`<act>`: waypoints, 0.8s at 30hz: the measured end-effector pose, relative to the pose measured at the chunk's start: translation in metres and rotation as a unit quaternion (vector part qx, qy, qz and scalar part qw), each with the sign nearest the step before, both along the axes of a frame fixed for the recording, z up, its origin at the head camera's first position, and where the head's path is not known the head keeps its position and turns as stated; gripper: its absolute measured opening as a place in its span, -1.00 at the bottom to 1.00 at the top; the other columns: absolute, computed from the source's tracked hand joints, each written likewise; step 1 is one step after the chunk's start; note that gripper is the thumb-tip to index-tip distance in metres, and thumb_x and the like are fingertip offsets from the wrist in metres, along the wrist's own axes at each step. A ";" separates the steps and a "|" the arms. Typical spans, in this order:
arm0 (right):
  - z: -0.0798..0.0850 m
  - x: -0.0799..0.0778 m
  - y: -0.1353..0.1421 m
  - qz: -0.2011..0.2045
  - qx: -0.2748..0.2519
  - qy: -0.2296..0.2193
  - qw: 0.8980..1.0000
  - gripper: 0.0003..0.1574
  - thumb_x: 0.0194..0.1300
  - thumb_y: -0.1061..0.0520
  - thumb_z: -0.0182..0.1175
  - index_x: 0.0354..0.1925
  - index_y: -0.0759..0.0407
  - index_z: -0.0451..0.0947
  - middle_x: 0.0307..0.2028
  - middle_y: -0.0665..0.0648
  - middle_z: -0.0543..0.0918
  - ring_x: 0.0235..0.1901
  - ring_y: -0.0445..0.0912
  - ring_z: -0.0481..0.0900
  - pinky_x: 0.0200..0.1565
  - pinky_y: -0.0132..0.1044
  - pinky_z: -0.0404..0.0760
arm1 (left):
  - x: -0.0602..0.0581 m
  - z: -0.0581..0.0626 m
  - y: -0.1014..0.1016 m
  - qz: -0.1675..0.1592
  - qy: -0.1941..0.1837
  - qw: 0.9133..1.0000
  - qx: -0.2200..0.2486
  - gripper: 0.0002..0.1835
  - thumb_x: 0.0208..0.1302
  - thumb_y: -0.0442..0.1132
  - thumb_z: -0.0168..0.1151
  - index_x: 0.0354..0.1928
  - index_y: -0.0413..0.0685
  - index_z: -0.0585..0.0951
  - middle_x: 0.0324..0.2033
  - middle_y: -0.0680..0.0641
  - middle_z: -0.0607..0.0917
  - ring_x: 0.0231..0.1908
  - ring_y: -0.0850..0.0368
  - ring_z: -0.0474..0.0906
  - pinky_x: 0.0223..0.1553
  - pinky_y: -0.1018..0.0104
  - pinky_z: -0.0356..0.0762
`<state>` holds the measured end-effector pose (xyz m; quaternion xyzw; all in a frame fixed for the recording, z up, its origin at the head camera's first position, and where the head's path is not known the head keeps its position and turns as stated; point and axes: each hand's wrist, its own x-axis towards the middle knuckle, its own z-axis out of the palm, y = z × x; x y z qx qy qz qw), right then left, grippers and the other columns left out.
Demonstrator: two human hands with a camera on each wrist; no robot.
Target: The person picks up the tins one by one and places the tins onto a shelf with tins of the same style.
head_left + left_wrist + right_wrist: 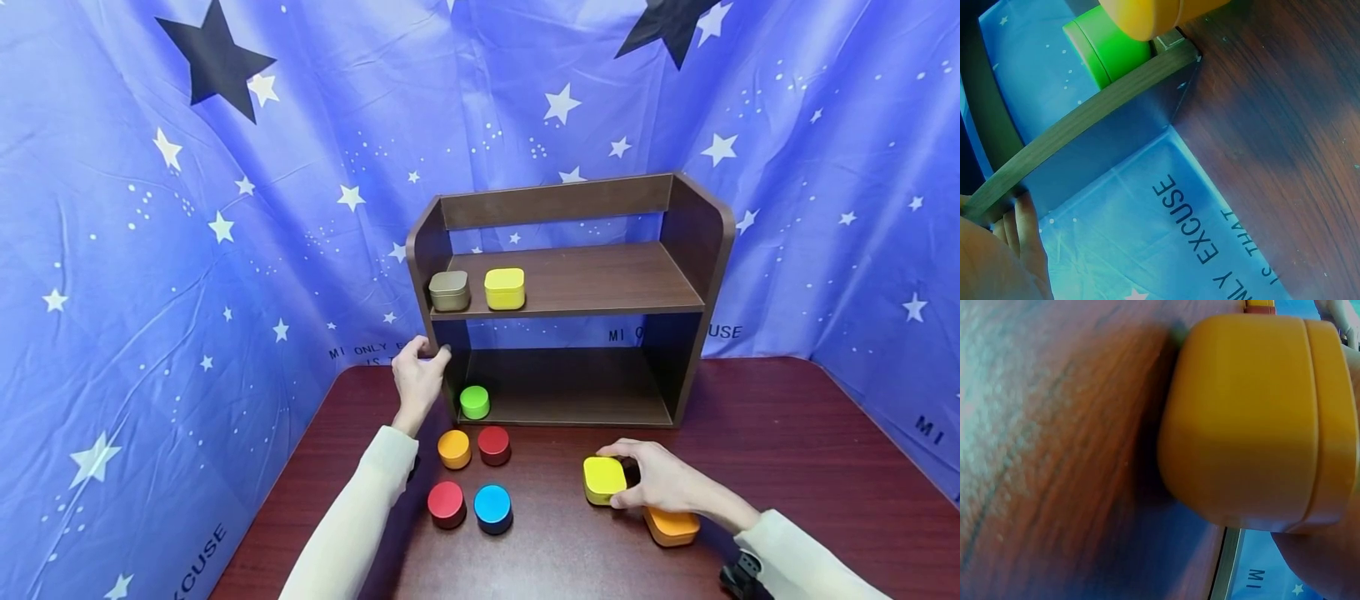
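My left hand [420, 375] holds the left side panel of a dark brown two-tier shelf [577, 427], thumb at its front edge; the left wrist view shows the fingers [1030, 234] behind the panel. My right hand [660, 479] pinches a yellow square tin [604, 479] at the table's right, in front of the shelf. Something dark [630, 472] shows between this hand and the tin. Under the right wrist is an orange square tin [672, 527], which fills much of the right wrist view and hides the fingers there.
On the upper tier sit a grey-brown tin [450, 292] and another yellow tin [505, 289]. A green round tin [474, 402] stands at the lower tier's left. Round tins in orange [453, 450], dark red [494, 446], red [447, 505] and blue [492, 509] stand between my arms.
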<state>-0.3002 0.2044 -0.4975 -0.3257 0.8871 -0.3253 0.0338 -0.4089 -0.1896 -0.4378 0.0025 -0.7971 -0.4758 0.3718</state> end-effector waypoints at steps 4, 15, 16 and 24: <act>0.001 0.000 0.000 -0.001 -0.005 -0.006 1.000 -0.20 0.11 -0.02 0.65 0.24 0.26 0.66 0.14 0.12 0.80 0.08 -0.20 0.68 0.11 -0.28 0.66 | 0.000 0.000 0.000 0.000 -0.001 1.000 -0.001 -0.81 0.15 -0.19 0.52 -0.45 -0.09 0.68 -0.47 -0.18 0.76 -0.35 -0.09 0.64 -0.23 0.18 0.45; 0.001 0.000 0.001 -0.001 -0.006 -0.007 1.000 -0.24 0.12 -0.02 0.64 0.22 0.22 0.66 0.11 0.08 0.80 0.05 -0.25 0.65 0.09 -0.29 0.66 | -0.001 0.000 0.000 -0.001 -0.001 1.000 0.004 -0.81 0.15 -0.19 0.51 -0.46 -0.09 0.67 -0.49 -0.18 0.76 -0.37 -0.05 0.64 -0.25 0.20 0.44; 0.001 0.000 0.001 -0.002 -0.005 -0.008 1.000 -0.25 0.12 -0.03 0.63 0.22 0.21 0.67 0.11 0.07 0.80 0.05 -0.26 0.64 0.09 -0.29 0.65 | -0.001 0.000 0.000 -0.002 -0.001 1.000 0.004 -0.80 0.15 -0.19 0.51 -0.47 -0.09 0.67 -0.49 -0.18 0.75 -0.37 -0.05 0.63 -0.25 0.20 0.43; 0.000 -0.001 0.000 -0.006 0.001 -0.013 1.000 -0.27 0.14 -0.05 0.62 0.22 0.19 0.67 0.10 0.04 0.79 0.04 -0.29 0.63 0.09 -0.30 0.65 | -0.001 0.000 0.000 0.001 -0.002 1.000 0.001 -0.81 0.15 -0.18 0.51 -0.46 -0.09 0.68 -0.48 -0.18 0.75 -0.37 -0.07 0.63 -0.24 0.20 0.44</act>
